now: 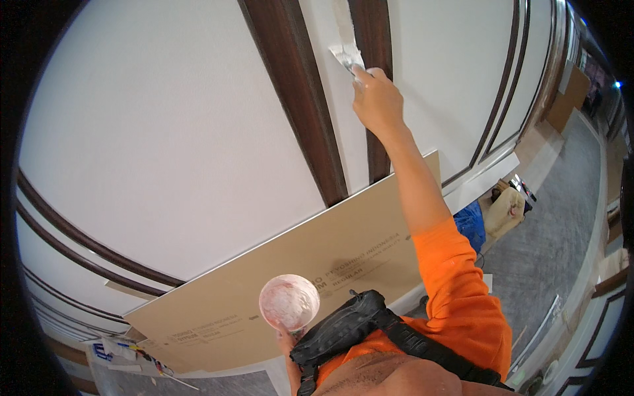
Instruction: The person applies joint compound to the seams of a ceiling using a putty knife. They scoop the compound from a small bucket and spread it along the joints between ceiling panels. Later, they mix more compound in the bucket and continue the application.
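Observation:
High on the wall, my right hand (379,99) grips a putty knife (347,58) whose blade lies against the white strip (337,119) between two dark wooden mouldings. A streak of pale filler (343,23) runs up the strip above the blade. Down by my waist, my left hand (285,340) is closed around the lower side of a round tub (289,302) of whitish-pink putty. Most of the left fingers are hidden beneath the tub. The dark moulding (300,92) stands to the left of the strip, and another (380,155) to its right.
A large brown board (231,297) leans along the wall's foot. A blue bag (470,228) and a cream sack (505,212) with tools sit on the grey floor (561,198) at right. Tools (142,353) lie at lower left. A black strap bag (343,323) crosses my chest.

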### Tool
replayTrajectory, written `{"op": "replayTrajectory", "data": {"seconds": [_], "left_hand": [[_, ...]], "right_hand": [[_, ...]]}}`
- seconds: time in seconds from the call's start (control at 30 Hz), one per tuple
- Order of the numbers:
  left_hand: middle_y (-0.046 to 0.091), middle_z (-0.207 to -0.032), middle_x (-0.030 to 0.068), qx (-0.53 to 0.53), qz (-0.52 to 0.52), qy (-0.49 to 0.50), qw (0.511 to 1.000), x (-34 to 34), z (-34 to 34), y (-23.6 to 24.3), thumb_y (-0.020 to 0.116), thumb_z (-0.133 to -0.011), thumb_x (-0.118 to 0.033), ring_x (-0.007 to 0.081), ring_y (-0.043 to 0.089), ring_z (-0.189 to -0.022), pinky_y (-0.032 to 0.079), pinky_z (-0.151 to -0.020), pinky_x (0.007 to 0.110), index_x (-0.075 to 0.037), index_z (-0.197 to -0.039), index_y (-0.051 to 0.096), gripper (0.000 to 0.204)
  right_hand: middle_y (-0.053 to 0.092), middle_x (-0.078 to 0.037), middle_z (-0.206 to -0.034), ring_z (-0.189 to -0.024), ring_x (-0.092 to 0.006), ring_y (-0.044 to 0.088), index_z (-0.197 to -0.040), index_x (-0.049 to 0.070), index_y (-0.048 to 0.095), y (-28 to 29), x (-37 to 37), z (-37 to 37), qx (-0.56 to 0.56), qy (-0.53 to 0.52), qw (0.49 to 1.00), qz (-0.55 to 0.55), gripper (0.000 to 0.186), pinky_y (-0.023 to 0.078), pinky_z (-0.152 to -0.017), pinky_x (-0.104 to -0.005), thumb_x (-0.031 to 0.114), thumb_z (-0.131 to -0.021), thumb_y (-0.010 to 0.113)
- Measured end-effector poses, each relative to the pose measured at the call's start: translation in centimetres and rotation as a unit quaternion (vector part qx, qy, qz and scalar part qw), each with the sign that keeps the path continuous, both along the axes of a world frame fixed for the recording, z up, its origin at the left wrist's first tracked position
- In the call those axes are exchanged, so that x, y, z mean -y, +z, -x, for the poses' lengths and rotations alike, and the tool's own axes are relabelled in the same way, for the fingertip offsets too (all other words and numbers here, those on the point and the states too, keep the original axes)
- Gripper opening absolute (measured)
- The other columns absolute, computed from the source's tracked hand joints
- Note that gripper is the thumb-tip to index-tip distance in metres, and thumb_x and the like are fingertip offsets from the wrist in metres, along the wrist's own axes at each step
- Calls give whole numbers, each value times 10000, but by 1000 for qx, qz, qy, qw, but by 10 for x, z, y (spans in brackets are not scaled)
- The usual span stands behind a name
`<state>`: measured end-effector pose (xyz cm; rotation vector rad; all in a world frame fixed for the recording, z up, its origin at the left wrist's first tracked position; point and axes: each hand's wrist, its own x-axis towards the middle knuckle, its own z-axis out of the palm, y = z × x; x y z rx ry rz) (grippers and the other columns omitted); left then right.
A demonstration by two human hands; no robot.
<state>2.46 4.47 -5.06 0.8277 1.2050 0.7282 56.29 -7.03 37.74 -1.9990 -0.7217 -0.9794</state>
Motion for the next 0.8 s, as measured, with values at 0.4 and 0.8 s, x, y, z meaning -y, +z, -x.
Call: {"op": "replayTrajectory", "data": {"seconds": [0.4, 0.8], "left_hand": [[675, -1197, 239, -49, 8, 19, 999, 10, -2, 14, 615, -975, -655, 356, 738, -934, 668, -703, 453, 81, -1384, 496, 850], [680, -1164, 245, -53, -17, -30, 998, 18, -13, 34, 607, -976, -659, 358, 741, -902, 670, -701, 469, 74, -1373, 490, 842]], "right_hand": [[693, -152, -1183, -1058, -354, 696, -1290, 140, 727, 103, -10, -33, 141, 29, 986, -80, 326, 561, -896, -482, 216, -985, 643], [676, -176, -1173, -1027, -396, 691, -1328, 134, 700, 89, 5, -22, 77, -6, 997, 14, 353, 551, -903, -517, 216, -996, 614]]}}
